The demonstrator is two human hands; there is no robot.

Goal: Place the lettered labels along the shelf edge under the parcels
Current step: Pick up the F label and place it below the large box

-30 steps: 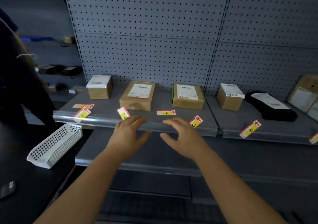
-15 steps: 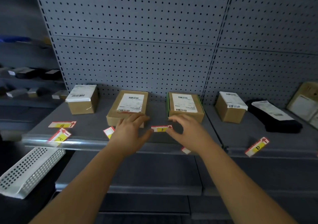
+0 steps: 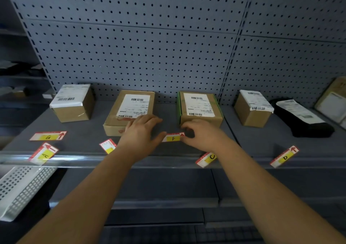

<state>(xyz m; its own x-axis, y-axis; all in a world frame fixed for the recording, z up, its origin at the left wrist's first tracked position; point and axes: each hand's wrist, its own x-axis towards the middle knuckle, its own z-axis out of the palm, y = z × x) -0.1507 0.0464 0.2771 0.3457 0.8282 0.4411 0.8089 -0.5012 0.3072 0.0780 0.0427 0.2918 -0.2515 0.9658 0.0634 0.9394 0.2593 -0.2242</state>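
The F label [image 3: 173, 137] lay flat on the grey shelf [image 3: 84, 129], in front of the gap between the two middle parcels and short of the front edge. The right hand [image 3: 203, 134] sat at its three o'clock, thumb and forefinger curled in on the arrow end, pinching it as near as I could see. The left hand [image 3: 139, 134] was at its nine o'clock, fingers stretched loose over the front of the flat brown parcel [image 3: 129, 107] and holding nothing. Its thumb tip reached the label's left end; I couldn't tell whether it touched.

The green-edged parcel [image 3: 199, 106] stood at the label's one o'clock. A small taped box [image 3: 251, 108] was out toward two, with a black bag [image 3: 307, 123] beyond it. A white-topped box [image 3: 72, 103] stood at ten.

The G label [image 3: 47, 136] lay flat far off at nine o'clock. The A label [image 3: 44, 153] hung over the front lip at eight. A half-hidden label [image 3: 108, 146] lay just beside the left wrist — I couldn't read its letter. The C label [image 3: 206, 158] sat tilted on the lip at five, and the D label [image 3: 284, 156] well apart at four. A white perforated basket [image 3: 20, 187] sat lower, at seven.
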